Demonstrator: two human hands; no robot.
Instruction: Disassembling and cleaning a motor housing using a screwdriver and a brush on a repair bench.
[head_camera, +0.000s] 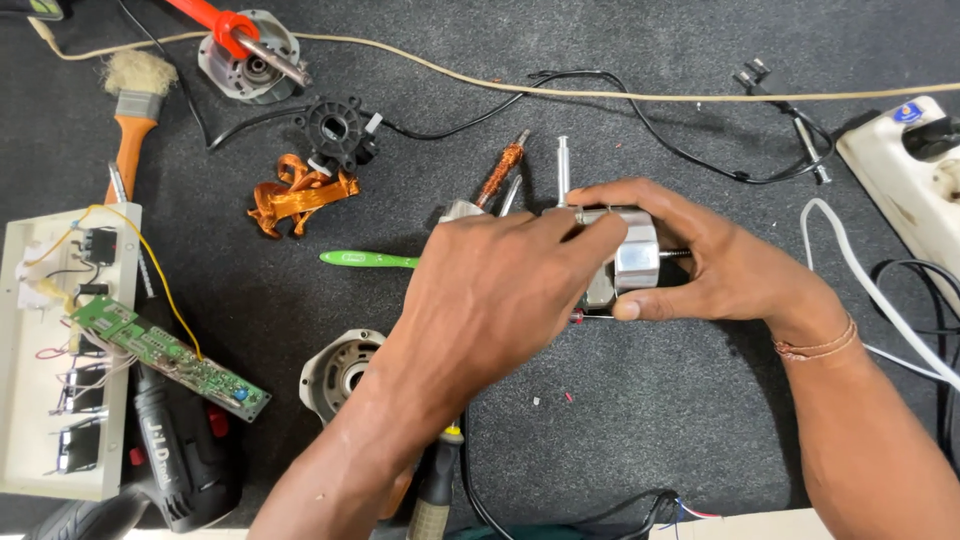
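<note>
At centre of the dark grey felt mat (620, 440), both hands gripped a shiny cylindrical metal motor core (632, 255). From seven o'clock, the left hand (495, 300) lay over the core's left end, fingers curled and pressed together on its top. From four o'clock, the right hand (715, 265) pinched the core between thumb below and fingers above. At nine o'clock of the hands lay a green plastic toothbrush (368, 259); at ten o'clock, a bundle of loose copper winding (297, 197); at seven o'clock, a round grey metal end housing (338, 372).
</note>
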